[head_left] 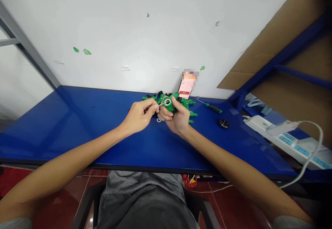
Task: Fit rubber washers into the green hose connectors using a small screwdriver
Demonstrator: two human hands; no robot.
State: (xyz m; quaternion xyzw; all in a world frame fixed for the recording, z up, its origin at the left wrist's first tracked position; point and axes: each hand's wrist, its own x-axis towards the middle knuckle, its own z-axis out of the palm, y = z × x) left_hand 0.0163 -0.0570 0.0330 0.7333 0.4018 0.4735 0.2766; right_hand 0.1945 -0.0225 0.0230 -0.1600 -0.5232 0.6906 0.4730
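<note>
My right hand (178, 118) is closed around a green plastic hose fitting (170, 108), its round open end turned up towards me. A white ring (165, 103) sits in that opening. Between the thumb and fingers of my left hand (140, 115) is a thin metal pick (161, 103), its tip reaching to the ring. My left fingers hide the pick's other end. Behind and beside my hands lie several more green fittings (193, 114) with black parts. A small white notched piece (159, 120) rests on the blue table just below the hands.
A phone (185, 88) leans against the white wall (109, 31). Right of the fittings are a green-and-black screwdriver (214, 109) and a small black round object (223, 124). A white power strip (280, 139) with a plugged-in cable runs along the right edge of the blue table (77, 118).
</note>
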